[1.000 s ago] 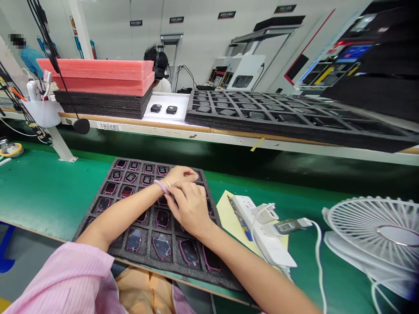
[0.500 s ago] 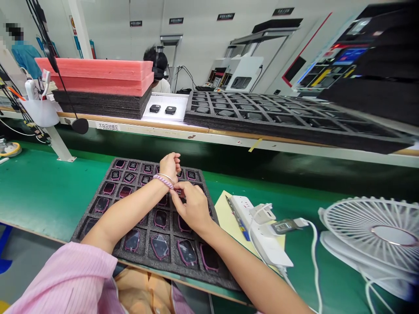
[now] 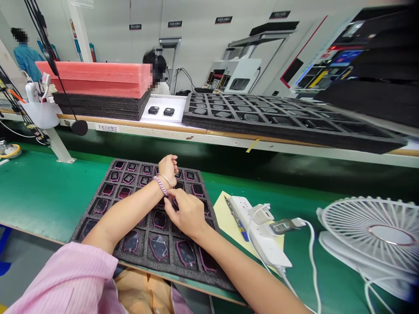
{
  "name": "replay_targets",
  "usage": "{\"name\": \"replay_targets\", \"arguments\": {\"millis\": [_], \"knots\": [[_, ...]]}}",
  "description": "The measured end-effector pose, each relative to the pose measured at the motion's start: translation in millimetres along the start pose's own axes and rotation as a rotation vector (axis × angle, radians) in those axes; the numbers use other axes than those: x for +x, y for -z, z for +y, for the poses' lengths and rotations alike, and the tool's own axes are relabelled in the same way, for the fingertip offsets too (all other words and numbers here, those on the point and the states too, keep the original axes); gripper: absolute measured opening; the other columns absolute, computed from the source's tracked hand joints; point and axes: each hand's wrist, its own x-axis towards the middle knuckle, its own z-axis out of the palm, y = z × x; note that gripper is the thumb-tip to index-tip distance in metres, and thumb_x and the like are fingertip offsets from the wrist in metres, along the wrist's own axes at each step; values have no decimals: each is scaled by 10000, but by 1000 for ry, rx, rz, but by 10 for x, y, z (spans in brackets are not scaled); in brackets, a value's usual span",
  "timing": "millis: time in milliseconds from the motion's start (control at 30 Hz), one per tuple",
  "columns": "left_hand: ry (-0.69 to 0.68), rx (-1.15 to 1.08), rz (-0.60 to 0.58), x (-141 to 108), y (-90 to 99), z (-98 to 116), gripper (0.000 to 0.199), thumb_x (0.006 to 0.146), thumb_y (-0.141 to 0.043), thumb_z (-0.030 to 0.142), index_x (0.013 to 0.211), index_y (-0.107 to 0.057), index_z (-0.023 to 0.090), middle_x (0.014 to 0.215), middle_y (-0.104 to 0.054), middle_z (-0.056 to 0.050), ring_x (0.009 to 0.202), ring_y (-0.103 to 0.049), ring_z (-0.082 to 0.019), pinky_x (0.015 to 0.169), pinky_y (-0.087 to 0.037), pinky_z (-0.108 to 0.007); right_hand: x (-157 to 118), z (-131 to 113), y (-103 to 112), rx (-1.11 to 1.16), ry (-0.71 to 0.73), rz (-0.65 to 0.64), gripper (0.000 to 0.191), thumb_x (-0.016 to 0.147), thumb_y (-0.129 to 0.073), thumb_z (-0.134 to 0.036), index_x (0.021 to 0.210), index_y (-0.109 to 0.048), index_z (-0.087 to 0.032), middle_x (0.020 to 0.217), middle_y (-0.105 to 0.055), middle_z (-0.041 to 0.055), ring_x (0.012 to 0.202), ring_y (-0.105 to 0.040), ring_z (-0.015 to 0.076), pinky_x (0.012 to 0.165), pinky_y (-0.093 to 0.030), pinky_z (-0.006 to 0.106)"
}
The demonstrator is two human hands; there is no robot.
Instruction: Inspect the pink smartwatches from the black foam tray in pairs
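My left hand [image 3: 168, 167] is held over the far part of a dark foam tray [image 3: 144, 230], its fingers curled in a loose fist with nothing seen in them. On that wrist sit a purple twisted bracelet [image 3: 160, 186] and a thin, pale bangle [image 3: 165, 178]. My right hand [image 3: 188, 213] has its thumb and index finger at the near end of the purple bracelet, closed about it. Beneath both arms, the tray's compartments hold several purple-framed watch-like pieces with dark faces, such as this watch piece [image 3: 159, 247]. My arms hide some compartments.
Right of the tray are a yellow paper [image 3: 223, 205], a pen [image 3: 241, 226], a white power strip [image 3: 258, 231] with cables, and a white fan [image 3: 376, 235]. The shelf [image 3: 229, 138] above carries black trays and pink foam [image 3: 94, 78]. Other people are beyond it.
My right hand has moved slightly left and down along my left wrist. The purple bracelet has slid a little toward the forearm and tilted more. My left hand stays nearly in place.
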Motion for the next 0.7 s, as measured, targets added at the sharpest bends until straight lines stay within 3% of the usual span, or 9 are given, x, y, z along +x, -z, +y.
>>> {"name": "replay_targets", "arguments": {"millis": [167, 400, 533, 700], "knots": [[49, -31, 5, 99, 10, 15, 241, 982, -588, 314, 844, -568, 118, 659, -443, 54, 488, -337, -49, 438, -293, -163, -31, -46, -16, -128, 25, -1, 269, 1045, -412, -226, 1219, -565, -88, 960, -684, 110, 749, -650, 232, 610, -425, 334], [56, -137, 9, 223, 5, 163, 253, 989, -579, 368, 953, -590, 118, 744, -521, 24, 540, -432, -60, 484, -398, -174, -135, -97, -93, 224, -66, -96, 402, 982, -444, -165, 1383, -450, -128, 1150, -583, 152, 851, -649, 248, 691, -555, 348], [63, -151, 18, 224, 7, 150, 252, 980, -597, 367, 1001, -600, 116, 812, -568, 0, 600, -506, -76, 527, -462, -190, -116, -49, -113, 248, -134, -37, 498, 942, -471, -155, 1433, -390, -164, 1226, -535, 174, 896, -631, 281, 802, -569, 460], [55, -155, 59, 230, 1, 121, 280, 975, -604, 379, 1081, -605, 120, 936, -617, -40, 730, -596, -117, 631, -547, -247, -138, -46, -138, 275, -110, -71, 597, 921, -453, -122, 1497, -303, -166, 1290, -498, 200, 1142, -566, 348, 887, -556, 525]]}}
